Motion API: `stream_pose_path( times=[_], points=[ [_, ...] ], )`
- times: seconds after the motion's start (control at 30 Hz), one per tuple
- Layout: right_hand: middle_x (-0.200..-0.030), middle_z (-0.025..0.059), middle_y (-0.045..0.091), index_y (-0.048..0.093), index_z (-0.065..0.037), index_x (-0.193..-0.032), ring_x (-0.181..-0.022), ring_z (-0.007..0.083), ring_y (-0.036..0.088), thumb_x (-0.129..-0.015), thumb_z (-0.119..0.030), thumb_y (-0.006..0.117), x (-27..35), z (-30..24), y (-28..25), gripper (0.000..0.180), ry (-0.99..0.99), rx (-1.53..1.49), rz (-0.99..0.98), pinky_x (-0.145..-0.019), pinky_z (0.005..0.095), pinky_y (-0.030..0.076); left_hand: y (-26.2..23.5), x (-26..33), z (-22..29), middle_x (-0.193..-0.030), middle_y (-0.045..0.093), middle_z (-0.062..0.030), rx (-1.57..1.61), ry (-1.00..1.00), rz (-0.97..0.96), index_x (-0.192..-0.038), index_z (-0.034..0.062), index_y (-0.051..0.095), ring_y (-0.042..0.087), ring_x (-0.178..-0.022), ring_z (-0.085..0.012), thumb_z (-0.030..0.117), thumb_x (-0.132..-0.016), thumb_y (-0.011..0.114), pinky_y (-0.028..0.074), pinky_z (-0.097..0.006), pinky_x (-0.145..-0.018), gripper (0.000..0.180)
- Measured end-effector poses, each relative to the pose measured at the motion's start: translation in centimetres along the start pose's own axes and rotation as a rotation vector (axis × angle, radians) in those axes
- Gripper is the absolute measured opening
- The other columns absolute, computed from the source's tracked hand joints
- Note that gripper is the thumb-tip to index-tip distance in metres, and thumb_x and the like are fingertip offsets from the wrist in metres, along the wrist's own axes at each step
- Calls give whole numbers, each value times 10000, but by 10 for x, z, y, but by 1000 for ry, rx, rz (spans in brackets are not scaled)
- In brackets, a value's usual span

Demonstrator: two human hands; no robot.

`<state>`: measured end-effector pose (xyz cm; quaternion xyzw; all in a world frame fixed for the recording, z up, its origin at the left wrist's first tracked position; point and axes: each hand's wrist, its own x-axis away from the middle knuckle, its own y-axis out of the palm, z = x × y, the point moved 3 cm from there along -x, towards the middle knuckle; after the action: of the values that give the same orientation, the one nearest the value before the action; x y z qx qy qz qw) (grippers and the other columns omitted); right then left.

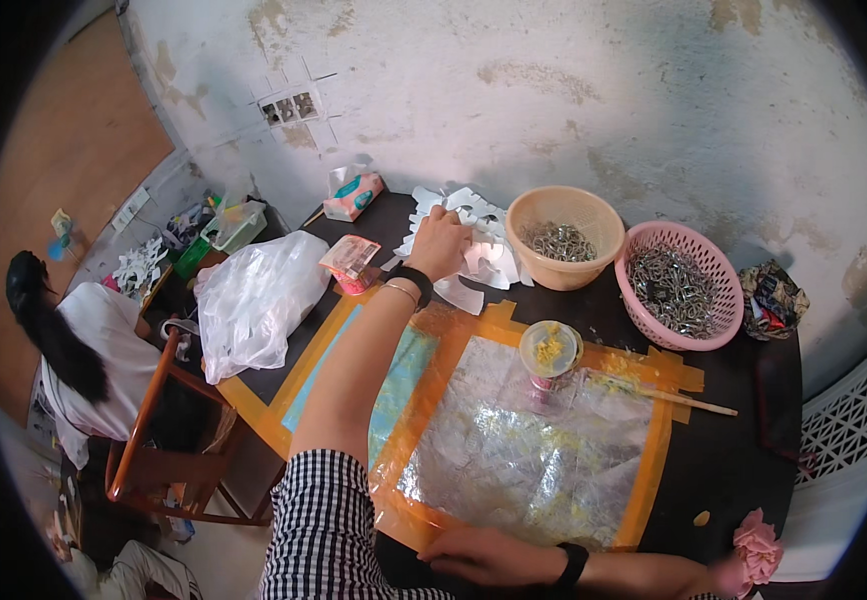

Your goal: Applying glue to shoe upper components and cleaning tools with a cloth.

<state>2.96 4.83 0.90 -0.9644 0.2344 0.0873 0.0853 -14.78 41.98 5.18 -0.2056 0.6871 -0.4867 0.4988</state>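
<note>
Now, shiny sheet: a big clear, crinkly plastic sheet with orange tape borders (524, 460) lies on the dark table (714, 480), with yellow smears on it.
White pieces: a messy pile of white flat cut-out pieces (492, 262) lies past the far edge of the sheet.
Left hand: the left hand (442, 242) reaches past the sheet's far edge, with bent fingers on the pile; I cannot tell if they pinch a piece.
Right hand: the right hand (482, 556) is low and loosely bent at the sheet's near edge; its fingertips are hard to see, so I cannot tell if it holds anything.
Cup: a round clear cup with yellow stuff in it (551, 345) stands by the sheet's far edge.
Stick: a long pale wooden stick (689, 400) lies over the sheet's right tape, one end poking out past it.
Baskets: a round cream plastic basket of metal bits (526, 212) sits beyond the sheet, and a round pink plastic basket of metal bits (726, 268) sits past its far right corner.
What could go wrong: the pieces overlap, so a pull might drag out several; a sleeve might pick up yellow smears if it rubs the sheet; a bump could tip the cup.
</note>
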Motion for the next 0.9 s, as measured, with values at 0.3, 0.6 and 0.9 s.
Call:
stream_pose_path(
  times=[0.3,0.6,0.9],
  points=[
    [-989,147,678,642,-35,-1101,-902,294,663,-954,-159,598,-3,0,5,197,-51,15,5,-787,364,520,-3,6,-3,-850,660,-150,80,82,-244,-848,48,617,560,-1090,-386,157,-795,636,447,-461,-917,123],
    [-973,123,682,643,-36,-1119,-857,236,675,-951,-149,604,0,-1,7,206,21,53,-39,-758,334,526,-87,-2,-8,-988,666,-107,935,-333,-126,-1147,-18,594,635,-947,-202,210,-842,684,492,-357,-843,391],
    [-984,116,691,646,-18,-1107,-880,248,677,-935,-125,608,-3,-10,5,206,83,-17,-32,-771,327,528,-156,65,-7,-963,671,-128,747,-457,-223,-962,17,527,664,-857,-189,143,-893,582,510,-327,-685,154]
  ],
)
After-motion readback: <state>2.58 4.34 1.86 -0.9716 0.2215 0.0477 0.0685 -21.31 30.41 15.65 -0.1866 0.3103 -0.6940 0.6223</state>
